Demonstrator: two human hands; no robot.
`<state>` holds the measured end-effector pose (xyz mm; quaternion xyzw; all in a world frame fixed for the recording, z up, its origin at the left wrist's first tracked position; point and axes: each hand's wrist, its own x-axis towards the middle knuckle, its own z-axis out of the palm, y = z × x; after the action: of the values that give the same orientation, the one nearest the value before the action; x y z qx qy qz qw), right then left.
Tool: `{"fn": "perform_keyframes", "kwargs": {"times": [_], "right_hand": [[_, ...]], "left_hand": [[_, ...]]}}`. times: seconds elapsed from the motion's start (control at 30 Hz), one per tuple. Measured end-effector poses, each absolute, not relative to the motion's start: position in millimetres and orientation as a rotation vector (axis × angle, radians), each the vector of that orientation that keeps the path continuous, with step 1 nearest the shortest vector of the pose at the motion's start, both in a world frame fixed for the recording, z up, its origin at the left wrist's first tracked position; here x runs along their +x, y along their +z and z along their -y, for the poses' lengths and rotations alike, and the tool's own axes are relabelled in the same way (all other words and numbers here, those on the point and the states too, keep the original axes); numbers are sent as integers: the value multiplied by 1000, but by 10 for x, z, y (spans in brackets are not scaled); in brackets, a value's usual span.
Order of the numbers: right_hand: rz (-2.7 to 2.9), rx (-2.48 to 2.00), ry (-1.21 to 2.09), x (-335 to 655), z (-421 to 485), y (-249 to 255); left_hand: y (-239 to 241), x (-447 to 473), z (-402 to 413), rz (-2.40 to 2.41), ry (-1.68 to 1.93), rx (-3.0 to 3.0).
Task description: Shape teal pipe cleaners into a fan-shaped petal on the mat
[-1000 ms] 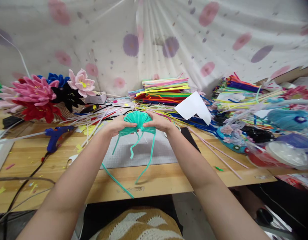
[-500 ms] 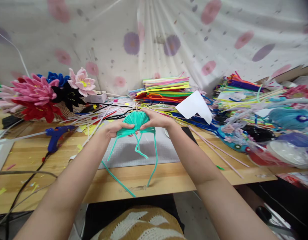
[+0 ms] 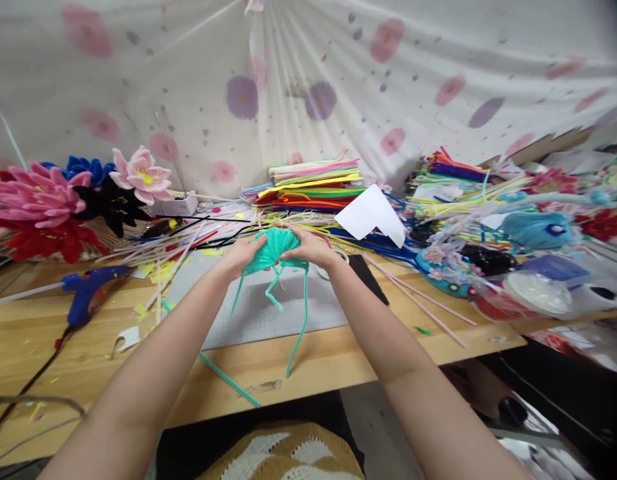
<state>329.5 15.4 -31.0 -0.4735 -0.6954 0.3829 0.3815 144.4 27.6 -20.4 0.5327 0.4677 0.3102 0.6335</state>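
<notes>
Between my two hands, above the table, is a teal pipe-cleaner fan, its strands gathered at the lower middle. My left hand is closed around its left side, thumb on the upper left edge. On the right side my right hand grips it, with the thumb pressed near the gathered centre. Several loose teal ends hang below. The fingers behind the fan are hidden. Underneath lies a grey cutting mat, and a separate teal pipe cleaner crosses the table's front edge.
At the left are a blue glue gun and fuzzy flowers. Pipe-cleaner stacks and a white paper piece are at the back. Plastic-wrapped items and a blue decorated piece crowd the right.
My view has turned right, so the scene sits further left. My left thumb has moved from the fan's centre to its upper left edge. Both hands still hold the fan.
</notes>
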Motion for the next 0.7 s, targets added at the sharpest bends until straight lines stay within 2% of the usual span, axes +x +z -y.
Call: {"fn": "perform_keyframes", "kwargs": {"times": [0.23,0.3,0.5,0.7], "right_hand": [[1427,-1206,1114,3776,-152,-393],[1330,-1171,1120,3950,-150,-371],[1084,-1277,1028,4409,-205,-419],[1059,-1284,795,4590,-227,-536]], "left_hand": [[-74,2032,-533,-959,591,1331],[0,2268,-618,-980,650,1342],[34,2864,-719,-1088,976,1361],[-62,3154,-695,-1116,966,1116]]}}
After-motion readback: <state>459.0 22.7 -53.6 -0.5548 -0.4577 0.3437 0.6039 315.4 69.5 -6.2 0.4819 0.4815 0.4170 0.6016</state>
